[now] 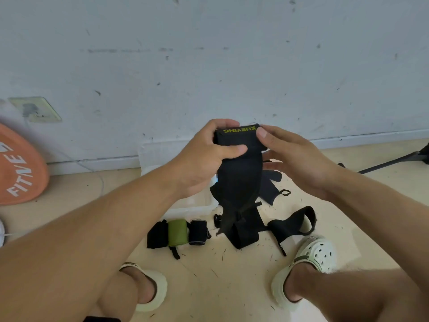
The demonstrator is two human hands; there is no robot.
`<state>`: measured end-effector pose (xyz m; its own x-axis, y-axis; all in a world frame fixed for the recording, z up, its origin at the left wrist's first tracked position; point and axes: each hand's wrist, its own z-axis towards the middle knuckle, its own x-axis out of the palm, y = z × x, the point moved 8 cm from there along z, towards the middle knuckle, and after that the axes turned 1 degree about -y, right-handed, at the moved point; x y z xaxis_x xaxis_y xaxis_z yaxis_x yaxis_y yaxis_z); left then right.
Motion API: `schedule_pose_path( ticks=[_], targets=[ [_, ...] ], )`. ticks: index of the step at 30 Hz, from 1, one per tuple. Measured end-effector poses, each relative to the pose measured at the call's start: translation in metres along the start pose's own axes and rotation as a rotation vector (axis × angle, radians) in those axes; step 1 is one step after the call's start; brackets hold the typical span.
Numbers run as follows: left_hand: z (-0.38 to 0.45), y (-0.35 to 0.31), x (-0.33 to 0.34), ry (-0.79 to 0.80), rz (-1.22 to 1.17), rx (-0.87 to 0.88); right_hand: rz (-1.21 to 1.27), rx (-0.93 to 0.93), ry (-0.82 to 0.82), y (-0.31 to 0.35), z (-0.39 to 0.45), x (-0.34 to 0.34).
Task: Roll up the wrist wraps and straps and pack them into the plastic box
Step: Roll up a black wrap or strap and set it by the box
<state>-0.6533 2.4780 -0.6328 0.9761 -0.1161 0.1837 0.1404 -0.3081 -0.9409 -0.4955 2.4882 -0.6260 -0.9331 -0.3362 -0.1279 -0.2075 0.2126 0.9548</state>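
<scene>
At centre frame, the left hand (204,156) and right hand (294,156) are holding a black wrist wrap (239,168) aloft, each grip curling narrowly around its rolled top edge while the loose tail is hanging toward the floor (232,287). The clear plastic box (192,205) is sitting behind the left forearm, largely hidden. Three rolled wraps, black (156,234), green (177,232) and grey-trimmed (197,232), are lying in a row at lower centre; unrolled black straps (292,223) are lying to their right.
</scene>
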Motion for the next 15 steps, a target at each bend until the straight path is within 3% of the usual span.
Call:
schedule_pose_path(
  ticks=[4, 15],
  targets=[
    [-0.001, 0.008, 0.007, 0.041, 0.013, -0.017, 0.01, -0.035, 0.049, 0.001, -0.002, 0.004],
    [0.0, 0.022, 0.012, 0.016, -0.11, -0.135, 0.022, -0.211, -0.073, 0.007, -0.002, -0.006]
  ],
)
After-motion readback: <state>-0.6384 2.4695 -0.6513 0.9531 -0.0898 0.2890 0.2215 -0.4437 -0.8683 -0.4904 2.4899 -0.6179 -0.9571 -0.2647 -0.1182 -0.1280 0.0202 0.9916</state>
